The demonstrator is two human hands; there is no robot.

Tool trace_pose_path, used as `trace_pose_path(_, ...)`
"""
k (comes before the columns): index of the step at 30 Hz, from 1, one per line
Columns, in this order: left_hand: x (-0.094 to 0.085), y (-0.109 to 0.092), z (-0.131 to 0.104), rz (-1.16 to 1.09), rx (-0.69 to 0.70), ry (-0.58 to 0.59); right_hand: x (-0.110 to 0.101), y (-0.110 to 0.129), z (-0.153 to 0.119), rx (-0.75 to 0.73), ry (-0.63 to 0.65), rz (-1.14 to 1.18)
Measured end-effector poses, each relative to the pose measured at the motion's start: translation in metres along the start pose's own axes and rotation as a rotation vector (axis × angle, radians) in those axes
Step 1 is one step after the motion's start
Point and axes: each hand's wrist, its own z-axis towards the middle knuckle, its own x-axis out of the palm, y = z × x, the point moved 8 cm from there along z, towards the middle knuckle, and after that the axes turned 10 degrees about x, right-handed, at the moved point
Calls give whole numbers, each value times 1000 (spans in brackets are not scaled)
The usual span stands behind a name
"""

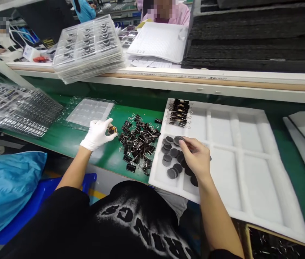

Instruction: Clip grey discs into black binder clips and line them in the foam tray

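Note:
My left hand (pixel 97 134), in a white glove, pinches a small round amber part with a metallic-looking rim (pixel 112 130) above the green bench. My bare right hand (pixel 197 157) is over the white foam tray (pixel 228 165), with thumb and fingers closed on a dark round disc (pixel 178 140). Several more dark discs (pixel 172 173) lie loose in the tray's near-left compartment, some overlapping, some hidden by the right hand. Between my hands is a heap of black binder clips (pixel 138 144) on the bench. A row of binder clips (pixel 179 113) stands in the tray's far-left compartment, with yellowish round edges between them.
A clear blister tray (pixel 90 112) lies on the green bench (pixel 73 142). Stacked clear trays (pixel 33 111) stand at the left. Above, a shelf (pixel 152 81) holds more clear trays (pixel 87 46), papers (pixel 159 43) and black foam sheets (pixel 249 39). Co-workers sit beyond it.

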Motion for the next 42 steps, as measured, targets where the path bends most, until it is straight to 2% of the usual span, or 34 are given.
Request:
trace_pose_path(3, -38, -37, 18, -19, 126, -219, 10, -9, 1, 177, 134, 249)
trace_pose_path(6, -60, -94, 40, -70, 297, -316, 17, -8, 1, 246, 233, 363)
trace_pose_path(9, -63, -156, 64, -95, 445, -320, 18, -4, 3, 236, 269, 427)
trace_pose_path(11, -57, -195, 78, -64, 561, -287, 15, -2, 5, 199, 251, 440)
trace_pose_path(13, -52, -226, 87, -23, 672, -277, 10, -1, 7, 160, 210, 431)
trace_pose_path(16, -53, -254, 91, -25, 807, -391, 6, 1, 7, 126, 180, 424)
trace_pose_path(19, -55, -264, 90, -63, 877, -469, 10, -1, 5, 172, 222, 462)
trace_pose_path(21, -52, -266, 90, -109, 880, -429, 11, -4, 4, 216, 217, 477)
trace_pose_path(23, -46, -263, 92, -237, 826, -334, 9, -4, 3, 227, 166, 466)
trace_pose_path(25, -39, -254, 95, -465, 674, -207, 5, -3, 2, 219, 110, 455)
trace_pose_path(27, -26, -245, 95, -724, 461, -63, 5, -3, 3, 223, 111, 465)
trace_pose_path(30, -11, -236, 88, -913, 223, 65, 15, -6, 3, 263, 243, 465)
trace_pose_path(32, -12, -232, 85, -909, 206, 83, 22, -8, 1, 293, 348, 435)
trace_pose_path(34, -16, -224, 85, -882, 257, 112, 25, -11, 1, 312, 384, 410)
trace_pose_path(36, -19, -198, 92, -741, 229, 118, 22, -14, 2, 318, 355, 409)
trace_pose_path(38, -19, -152, 103, -421, 49, 120, 18, -15, 3, 317, 317, 413)
trace_pose_path(40, -12, -103, 108, -102, -185, 239, 15, -14, 4, 314, 300, 417)
trace_pose_path(42, 3, -72, 111, -21, -282, 381, 15, -13, 4, 313, 301, 419)
